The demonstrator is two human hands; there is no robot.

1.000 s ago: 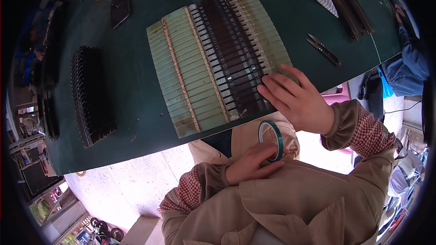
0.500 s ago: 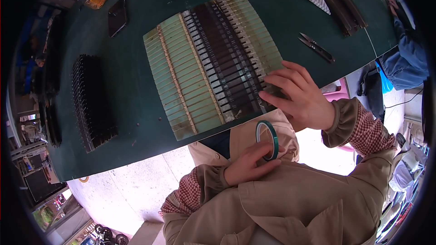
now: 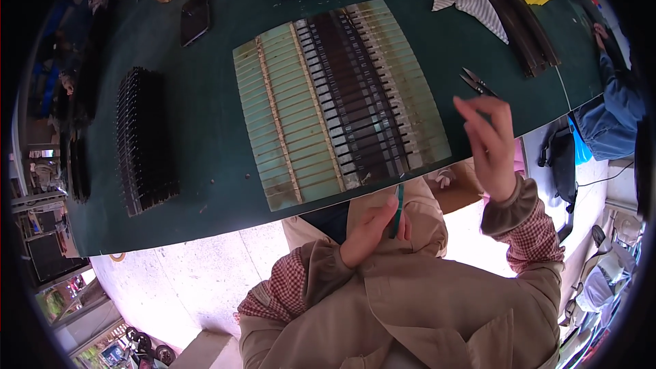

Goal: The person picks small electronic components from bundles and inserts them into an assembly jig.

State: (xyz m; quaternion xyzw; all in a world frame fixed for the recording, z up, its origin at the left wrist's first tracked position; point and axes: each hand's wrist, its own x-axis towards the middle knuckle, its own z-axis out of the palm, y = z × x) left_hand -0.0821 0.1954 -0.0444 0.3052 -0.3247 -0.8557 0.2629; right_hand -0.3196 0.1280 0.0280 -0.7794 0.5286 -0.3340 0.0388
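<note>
The left fingers (image 3: 381,216) grip a green tape roll (image 3: 399,206) edge-on, while the blurred right fingers (image 3: 502,119) are loosely parted, nothing visible between them; the step in hand looks like tape handling, and taking the snips (image 3: 476,83) just beyond the right fingers would call for closing on their partly hidden handles. Beyond the left fingers, a slotted green board (image 3: 297,113) bearing dark strips (image 3: 352,96) lies on the table (image 3: 212,143). Farther out, a black bristly row (image 3: 147,143) sits well to their left, above a pale floor (image 3: 198,266).
</note>
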